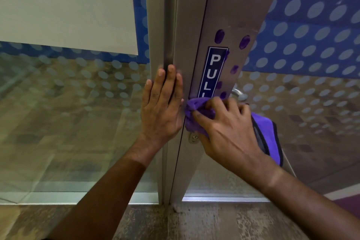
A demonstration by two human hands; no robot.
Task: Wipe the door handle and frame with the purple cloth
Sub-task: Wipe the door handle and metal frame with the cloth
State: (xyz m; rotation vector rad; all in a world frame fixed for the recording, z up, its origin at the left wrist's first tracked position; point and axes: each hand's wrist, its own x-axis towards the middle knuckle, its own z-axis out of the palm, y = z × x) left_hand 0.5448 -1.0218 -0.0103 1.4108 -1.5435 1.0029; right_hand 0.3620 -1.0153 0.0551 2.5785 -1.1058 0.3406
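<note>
A grey metal door frame (194,25) runs down the middle of the head view, with a blue PULL sticker (212,72) on it. My right hand (228,130) is shut on the purple cloth (196,115) and presses it against the frame just below the sticker. Part of the cloth hangs behind my wrist on the right. The silver door handle (238,93) shows just above my right hand, mostly hidden by it. A small keyhole (193,138) sits below the cloth. My left hand (162,107) lies flat with fingers together on the fixed post beside the door's edge.
Glass panels with a dotted film and blue bands stand on both sides of the frame. Purple dots mark the frame around the sticker. A worn floor strip (194,222) runs along the bottom of the door.
</note>
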